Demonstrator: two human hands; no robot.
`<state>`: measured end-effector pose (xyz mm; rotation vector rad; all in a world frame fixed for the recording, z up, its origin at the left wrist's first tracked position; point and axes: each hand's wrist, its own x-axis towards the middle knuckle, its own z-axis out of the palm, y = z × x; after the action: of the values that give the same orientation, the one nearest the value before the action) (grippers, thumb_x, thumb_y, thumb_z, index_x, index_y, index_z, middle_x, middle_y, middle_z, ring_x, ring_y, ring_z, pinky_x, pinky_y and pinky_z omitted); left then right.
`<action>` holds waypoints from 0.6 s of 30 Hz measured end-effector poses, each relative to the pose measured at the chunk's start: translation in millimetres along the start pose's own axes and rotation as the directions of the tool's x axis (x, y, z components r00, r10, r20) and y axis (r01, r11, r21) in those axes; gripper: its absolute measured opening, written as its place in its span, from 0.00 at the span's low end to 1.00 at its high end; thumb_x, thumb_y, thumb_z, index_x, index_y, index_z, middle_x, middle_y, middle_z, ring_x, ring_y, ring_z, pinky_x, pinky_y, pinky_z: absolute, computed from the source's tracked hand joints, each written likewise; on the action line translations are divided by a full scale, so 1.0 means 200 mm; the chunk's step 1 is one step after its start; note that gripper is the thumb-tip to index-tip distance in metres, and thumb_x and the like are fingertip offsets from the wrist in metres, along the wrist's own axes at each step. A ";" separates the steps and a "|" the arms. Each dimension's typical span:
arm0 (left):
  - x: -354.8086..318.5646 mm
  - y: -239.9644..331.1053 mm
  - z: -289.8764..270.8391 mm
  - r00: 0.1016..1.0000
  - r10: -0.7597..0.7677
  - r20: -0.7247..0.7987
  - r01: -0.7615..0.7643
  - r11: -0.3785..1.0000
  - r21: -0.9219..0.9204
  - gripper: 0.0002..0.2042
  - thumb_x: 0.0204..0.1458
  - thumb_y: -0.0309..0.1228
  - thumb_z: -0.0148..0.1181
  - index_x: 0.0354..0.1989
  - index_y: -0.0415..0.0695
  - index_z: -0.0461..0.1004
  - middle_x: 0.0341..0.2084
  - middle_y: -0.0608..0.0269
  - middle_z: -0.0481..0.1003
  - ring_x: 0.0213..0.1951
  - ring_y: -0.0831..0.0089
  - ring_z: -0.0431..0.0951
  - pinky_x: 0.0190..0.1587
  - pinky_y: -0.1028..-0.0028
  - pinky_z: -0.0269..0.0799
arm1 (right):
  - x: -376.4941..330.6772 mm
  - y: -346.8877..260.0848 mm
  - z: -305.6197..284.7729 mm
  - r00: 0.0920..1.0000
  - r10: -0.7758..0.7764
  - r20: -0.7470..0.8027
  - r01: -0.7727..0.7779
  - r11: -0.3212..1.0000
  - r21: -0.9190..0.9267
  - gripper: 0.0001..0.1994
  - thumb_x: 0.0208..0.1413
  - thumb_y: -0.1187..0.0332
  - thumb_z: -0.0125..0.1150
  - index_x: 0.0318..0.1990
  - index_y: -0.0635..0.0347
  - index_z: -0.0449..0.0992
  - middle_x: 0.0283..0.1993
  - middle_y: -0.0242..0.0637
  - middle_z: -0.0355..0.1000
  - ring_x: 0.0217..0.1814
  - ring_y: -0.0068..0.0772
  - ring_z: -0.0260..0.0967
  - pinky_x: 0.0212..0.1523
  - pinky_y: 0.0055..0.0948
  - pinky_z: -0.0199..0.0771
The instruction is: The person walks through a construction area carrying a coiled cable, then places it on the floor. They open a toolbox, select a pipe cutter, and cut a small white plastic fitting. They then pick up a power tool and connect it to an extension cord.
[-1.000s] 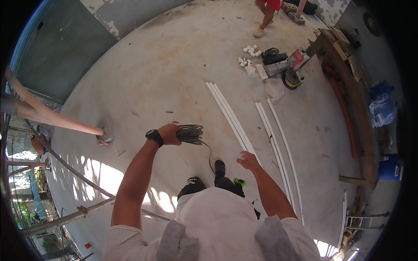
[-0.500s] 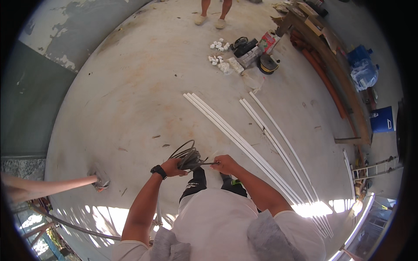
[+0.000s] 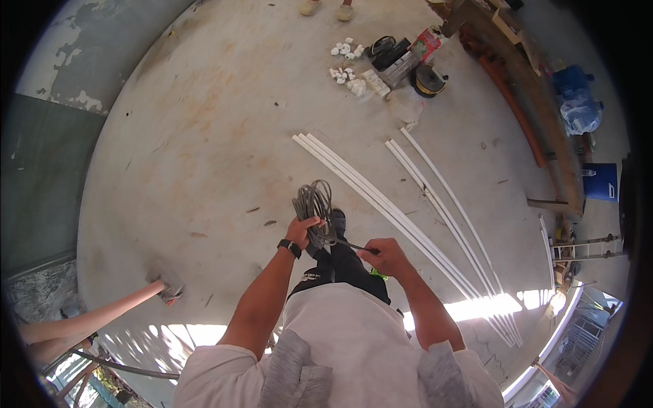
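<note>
Bare concrete floor (image 3: 204, 136) left of hands' wire coil (image 3: 313, 204).

View from above of a person standing on a concrete floor (image 3: 204, 122). The left hand (image 3: 304, 230) grips a coil of grey cable (image 3: 313, 207); the right hand (image 3: 384, 256) pinches its free end. White conduit lengths (image 3: 381, 204) lie at 2 o'clock of the hands; white fittings (image 3: 350, 68) and a dark reel (image 3: 428, 80) lie at 1 o'clock.

bright daylight | sun glare strip lower right | sharp centre | fisheye bending, dark rim
</note>
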<state>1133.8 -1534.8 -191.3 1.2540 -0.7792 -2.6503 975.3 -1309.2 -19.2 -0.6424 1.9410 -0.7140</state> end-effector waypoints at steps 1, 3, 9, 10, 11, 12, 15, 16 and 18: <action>0.04 0.07 -0.03 0.998 0.051 -0.029 -0.051 0.999 -0.001 0.06 0.55 0.26 0.64 0.35 0.42 0.73 0.29 0.63 0.75 0.36 0.65 0.80 0.42 0.64 0.77 | 0.03 0.04 -0.03 0.998 -0.022 -0.058 0.021 1.000 -0.008 0.17 0.54 0.55 0.68 0.32 0.63 0.81 0.27 0.45 0.75 0.29 0.44 0.74 0.33 0.37 0.72; 0.10 0.24 -0.12 0.984 0.142 -0.111 -0.149 0.987 -0.058 0.08 0.55 0.29 0.67 0.33 0.43 0.72 0.26 0.66 0.72 0.28 0.70 0.75 0.36 0.67 0.75 | 0.08 0.16 -0.11 0.985 -0.075 -0.153 0.063 0.995 -0.078 0.18 0.54 0.54 0.69 0.32 0.63 0.82 0.29 0.45 0.76 0.32 0.46 0.76 0.34 0.37 0.73; 0.04 0.93 -0.46 0.866 0.268 -0.421 -0.188 0.957 0.222 0.15 0.50 0.39 0.75 0.29 0.46 0.72 0.16 0.73 0.64 0.17 0.79 0.64 0.23 0.72 0.68 | 0.26 0.75 -0.33 0.939 0.285 -0.190 -0.341 0.835 -0.431 0.19 0.53 0.49 0.67 0.35 0.57 0.84 0.35 0.48 0.80 0.43 0.52 0.78 0.47 0.45 0.77; 0.01 1.03 -0.49 0.864 0.302 -0.403 -0.147 0.917 0.372 0.16 0.50 0.39 0.75 0.28 0.46 0.72 0.16 0.72 0.66 0.16 0.79 0.65 0.22 0.73 0.67 | 0.27 0.84 -0.32 0.918 0.332 -0.217 -0.396 0.804 -0.443 0.18 0.53 0.49 0.66 0.35 0.57 0.84 0.35 0.49 0.80 0.43 0.52 0.78 0.47 0.45 0.77; 0.01 1.12 -0.52 0.891 0.296 -0.345 -0.095 0.864 0.494 0.15 0.50 0.37 0.75 0.27 0.45 0.72 0.16 0.71 0.67 0.16 0.79 0.66 0.21 0.74 0.66 | 0.28 0.91 -0.30 0.932 0.314 -0.181 -0.362 0.824 -0.435 0.18 0.53 0.50 0.66 0.36 0.57 0.84 0.36 0.48 0.80 0.43 0.52 0.78 0.47 0.45 0.77; 0.01 1.20 -0.54 0.916 0.276 -0.290 -0.048 0.796 0.604 0.15 0.50 0.36 0.75 0.27 0.44 0.72 0.17 0.70 0.68 0.16 0.80 0.66 0.21 0.75 0.66 | 0.28 0.96 -0.27 0.938 0.315 -0.148 -0.348 0.834 -0.429 0.18 0.54 0.50 0.66 0.36 0.57 0.84 0.37 0.48 0.80 0.44 0.52 0.78 0.47 0.45 0.77; 0.11 1.39 -0.60 0.967 0.103 -0.232 0.147 0.516 0.844 0.15 0.47 0.34 0.77 0.25 0.44 0.73 0.17 0.68 0.71 0.18 0.80 0.68 0.21 0.75 0.64 | 0.32 0.99 -0.12 0.926 0.349 -0.143 -0.377 0.837 -0.397 0.17 0.54 0.51 0.66 0.36 0.57 0.84 0.38 0.47 0.80 0.45 0.51 0.78 0.47 0.46 0.77; 0.16 1.45 -0.64 0.978 0.042 -0.203 0.169 0.409 0.897 0.15 0.46 0.34 0.77 0.25 0.43 0.73 0.17 0.68 0.72 0.18 0.80 0.69 0.21 0.75 0.64 | 0.34 0.96 -0.06 0.915 0.370 -0.159 -0.402 0.833 -0.380 0.16 0.53 0.52 0.66 0.36 0.57 0.84 0.38 0.46 0.80 0.45 0.51 0.78 0.47 0.46 0.77; 0.31 1.58 -0.71 0.977 0.043 -0.209 0.198 0.186 0.963 0.18 0.43 0.39 0.79 0.30 0.41 0.77 0.18 0.67 0.74 0.20 0.78 0.71 0.24 0.72 0.66 | 0.41 0.87 0.05 0.919 0.374 -0.123 -0.390 0.818 -0.424 0.20 0.56 0.46 0.61 0.36 0.54 0.84 0.37 0.43 0.81 0.45 0.48 0.78 0.47 0.47 0.76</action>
<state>1163.0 -1883.4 -154.1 1.6645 -2.7108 -1.7470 924.7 -1247.4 -194.2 -0.4787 2.1950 -0.0233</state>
